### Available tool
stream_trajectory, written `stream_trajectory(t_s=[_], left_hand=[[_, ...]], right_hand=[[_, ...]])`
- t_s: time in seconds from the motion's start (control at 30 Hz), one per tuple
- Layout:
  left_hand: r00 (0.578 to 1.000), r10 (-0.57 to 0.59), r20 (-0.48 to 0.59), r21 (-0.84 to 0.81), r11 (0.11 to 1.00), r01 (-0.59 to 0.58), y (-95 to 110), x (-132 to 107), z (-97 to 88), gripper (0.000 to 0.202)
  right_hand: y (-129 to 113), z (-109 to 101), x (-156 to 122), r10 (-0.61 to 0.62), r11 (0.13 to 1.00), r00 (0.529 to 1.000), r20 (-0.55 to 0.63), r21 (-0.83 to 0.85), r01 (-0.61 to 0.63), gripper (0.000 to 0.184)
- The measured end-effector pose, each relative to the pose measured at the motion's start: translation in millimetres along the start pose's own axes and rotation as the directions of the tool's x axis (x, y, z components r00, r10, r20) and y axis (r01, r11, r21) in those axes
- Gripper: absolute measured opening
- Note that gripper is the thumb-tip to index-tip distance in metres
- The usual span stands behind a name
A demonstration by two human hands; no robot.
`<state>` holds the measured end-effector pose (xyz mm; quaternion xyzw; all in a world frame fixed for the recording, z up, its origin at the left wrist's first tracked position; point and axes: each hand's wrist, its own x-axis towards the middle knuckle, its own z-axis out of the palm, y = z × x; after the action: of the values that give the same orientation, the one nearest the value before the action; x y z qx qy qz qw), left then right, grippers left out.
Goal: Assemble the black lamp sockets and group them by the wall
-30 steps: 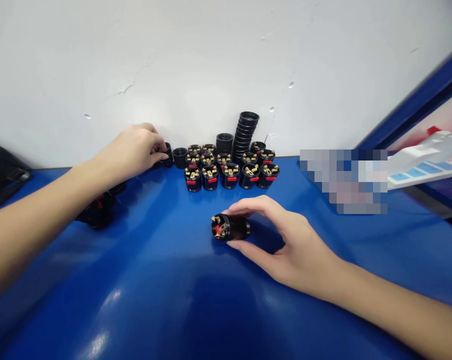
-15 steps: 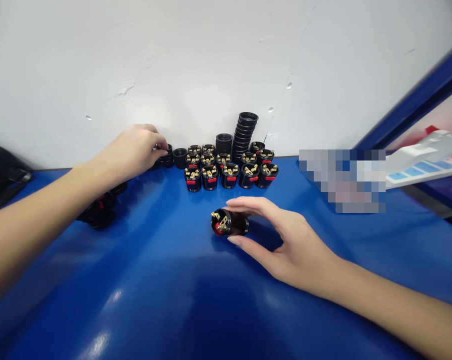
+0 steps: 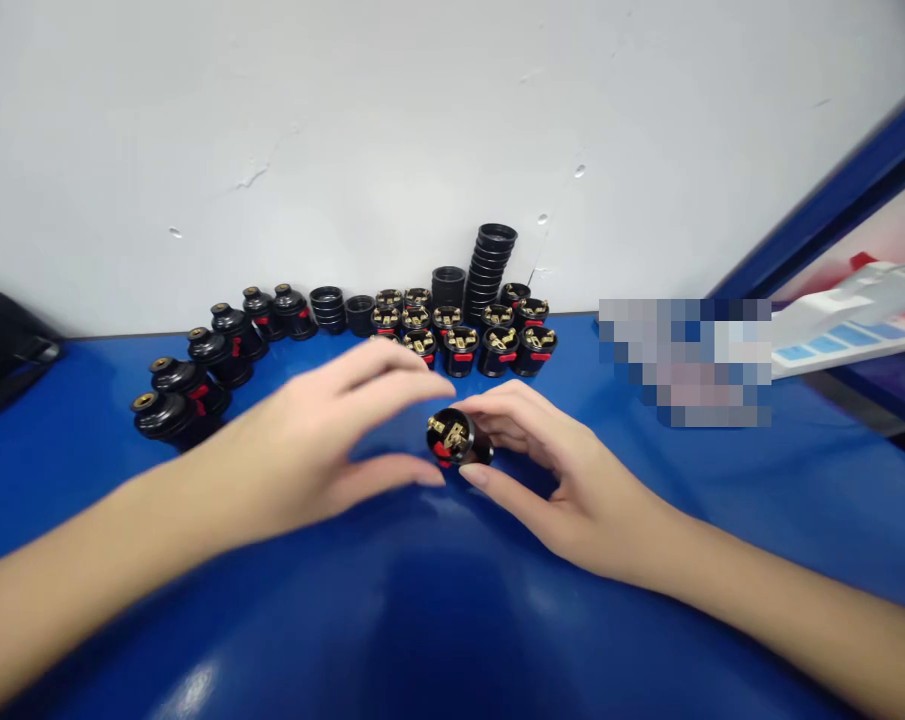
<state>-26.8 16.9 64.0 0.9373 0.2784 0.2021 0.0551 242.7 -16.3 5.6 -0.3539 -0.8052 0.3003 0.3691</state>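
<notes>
My right hand [image 3: 572, 470] holds a black lamp socket [image 3: 482, 450] between thumb and fingers, just above the blue table. The socket is tilted; its open end faces left and up, showing brass terminals and a red part inside. My left hand [image 3: 324, 440] reaches in from the left, thumb and fingers spread around the socket's open end but apart from it. I see nothing in its grasp. Beyond the hands stand rows of similar black sockets [image 3: 460, 350] with brass contacts and red tabs; my left fingers hide some of them.
Black threaded rings are stacked by the wall, one tall stack [image 3: 489, 270] and a short stack [image 3: 327, 310]. Several capped black lamp sockets [image 3: 231, 330] form a line at left. A black bag [image 3: 6, 345] lies at far left, white-and-blue trays [image 3: 857, 325] at right.
My left hand has come from the rings by the wall to the socket, uncovering the capped sockets at left. In my right hand the socket has tipped more upright.
</notes>
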Motion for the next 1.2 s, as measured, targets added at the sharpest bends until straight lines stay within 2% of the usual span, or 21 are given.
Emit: stream_trajectory(t_s=[0.07, 0.17, 0.27, 0.4, 0.53, 0.63, 0.7, 0.83, 0.87, 0.97, 1.07, 1.2], left_hand=[[0.999, -0.003, 0.036, -0.081, 0.997, 0.006, 10, -9, 11.3, 0.043], [0.999, -0.034, 0.014, -0.132, 0.991, 0.035, 16, -14, 20.5, 0.042], [1.000, -0.024, 0.017, -0.140, 0.990, 0.026, 17, -14, 22.3, 0.042], [1.000, -0.009, 0.030, -0.100, 0.995, 0.012, 17, -13, 22.4, 0.045], [0.998, 0.021, 0.053, -0.002, 1.000, -0.021, 21, -11, 18.4, 0.040], [0.995, 0.046, 0.091, 0.087, 0.995, -0.054, 25, -8, 7.5, 0.026], [0.991, 0.041, 0.131, 0.152, 0.987, -0.061, 22, -7, -2.2, 0.026], [0.980, -0.072, 0.184, 0.336, 0.942, 0.007, -5, -9, -18.7, 0.028], [0.985, -0.104, 0.139, 0.398, 0.916, 0.040, -16, -10, -21.7, 0.028], [0.944, -0.264, 0.197, 0.512, 0.849, 0.130, -50, -9, -28.8, 0.030], [0.935, -0.331, 0.131, 0.517, 0.827, 0.221, -81, -5, -33.9, 0.034], [0.943, -0.313, 0.108, 0.478, 0.849, 0.227, -108, 1, -37.8, 0.035]], right_hand=[[-1, 0, 1, 0.005, 1.000, 1.000, 0.027, 0.008, -0.005, 0.032], [-4, 0, 2, -0.019, 1.000, 0.996, 0.088, -0.016, 0.021, 0.029], [-5, 1, 3, -0.048, 0.998, 0.990, 0.130, -0.042, 0.054, 0.030], [-2, 2, 2, -0.057, 0.993, 0.990, 0.127, -0.097, 0.070, 0.028], [0, 3, 1, -0.084, 0.987, 0.987, 0.134, -0.126, 0.101, 0.029], [0, 3, -1, -0.085, 0.985, 0.986, 0.142, -0.136, 0.105, 0.031], [-1, 3, -2, -0.086, 0.984, 0.986, 0.144, -0.144, 0.107, 0.032], [-1, 3, -2, -0.075, 0.980, 0.986, 0.147, -0.170, 0.100, 0.027], [-1, 3, -1, -0.074, 0.980, 0.987, 0.144, -0.174, 0.099, 0.026], [-2, 3, -1, -0.077, 0.978, 0.987, 0.140, -0.181, 0.102, 0.025], [-2, 3, -2, -0.080, 0.978, 0.988, 0.136, -0.181, 0.104, 0.025], [-2, 3, -2, -0.080, 0.977, 0.987, 0.136, -0.184, 0.105, 0.027]])
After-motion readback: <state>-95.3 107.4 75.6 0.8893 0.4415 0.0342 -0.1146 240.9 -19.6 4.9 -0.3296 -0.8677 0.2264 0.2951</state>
